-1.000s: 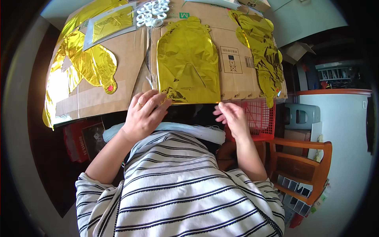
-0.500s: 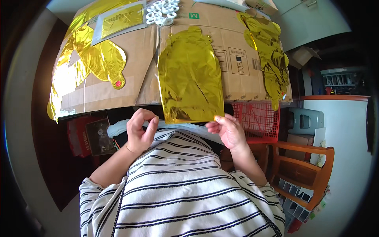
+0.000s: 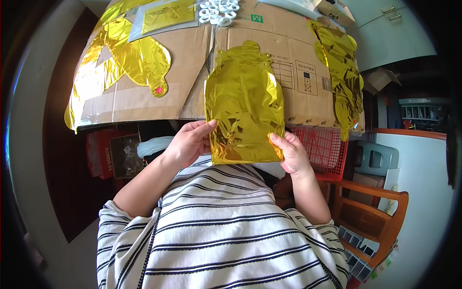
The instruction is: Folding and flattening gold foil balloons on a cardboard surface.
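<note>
Grip has been taken on both sides of a flat gold foil shape [image 3: 245, 103], its left edge pinched by the left hand [image 3: 188, 143] and its near right corner held between thumb and fingers of the right hand [image 3: 292, 153]. Half a second ago the left hand was held clear; the foil has since been drawn farther over the near edge of the cardboard [image 3: 192, 53], and steadier two-handed control appears to have been gained. Its far end is still backed by the cardboard. To the left, a second gold shape [image 3: 144, 58] is spread out, its tip marked in red; to the right, a crinkled gold piece [image 3: 342, 67] is laid. Farther off, a clear packet [image 3: 168, 17] and white rings [image 3: 224, 21] are grouped. Near right, a red basket [image 3: 320, 149] and wooden chair [image 3: 370, 190] are seen.
</note>
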The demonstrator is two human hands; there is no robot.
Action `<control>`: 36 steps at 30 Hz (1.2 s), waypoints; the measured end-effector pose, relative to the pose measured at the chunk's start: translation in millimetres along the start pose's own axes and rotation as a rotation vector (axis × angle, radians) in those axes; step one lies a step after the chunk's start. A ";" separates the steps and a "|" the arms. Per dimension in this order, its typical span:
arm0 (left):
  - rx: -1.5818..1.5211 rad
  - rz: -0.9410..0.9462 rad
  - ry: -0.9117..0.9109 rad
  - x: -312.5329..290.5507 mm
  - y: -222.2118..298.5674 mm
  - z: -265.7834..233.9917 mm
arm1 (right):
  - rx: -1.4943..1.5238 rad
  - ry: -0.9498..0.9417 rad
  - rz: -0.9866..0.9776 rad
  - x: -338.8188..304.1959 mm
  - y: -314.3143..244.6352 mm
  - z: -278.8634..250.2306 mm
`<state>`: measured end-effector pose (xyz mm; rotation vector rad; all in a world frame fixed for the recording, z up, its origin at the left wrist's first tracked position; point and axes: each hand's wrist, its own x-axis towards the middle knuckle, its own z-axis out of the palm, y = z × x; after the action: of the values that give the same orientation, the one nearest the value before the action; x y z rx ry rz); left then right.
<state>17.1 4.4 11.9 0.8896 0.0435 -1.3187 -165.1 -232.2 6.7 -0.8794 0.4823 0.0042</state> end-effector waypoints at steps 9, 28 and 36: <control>0.694 0.077 0.254 -27.5 39.3 20.5 | 0.097 0.166 0.029 -0.5 -3.0 5.6; 0.802 -0.053 0.207 92.0 136.1 45.6 | -0.202 0.263 -0.126 52.6 -69.4 -1.7; 0.752 0.084 0.211 111.0 143.2 47.7 | -0.254 0.211 -0.018 78.3 -103.5 -10.8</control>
<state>149.9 -116.4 65.5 1.6456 -0.3429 -1.1596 -79.0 -321.8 45.5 -1.1398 0.6808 -0.0446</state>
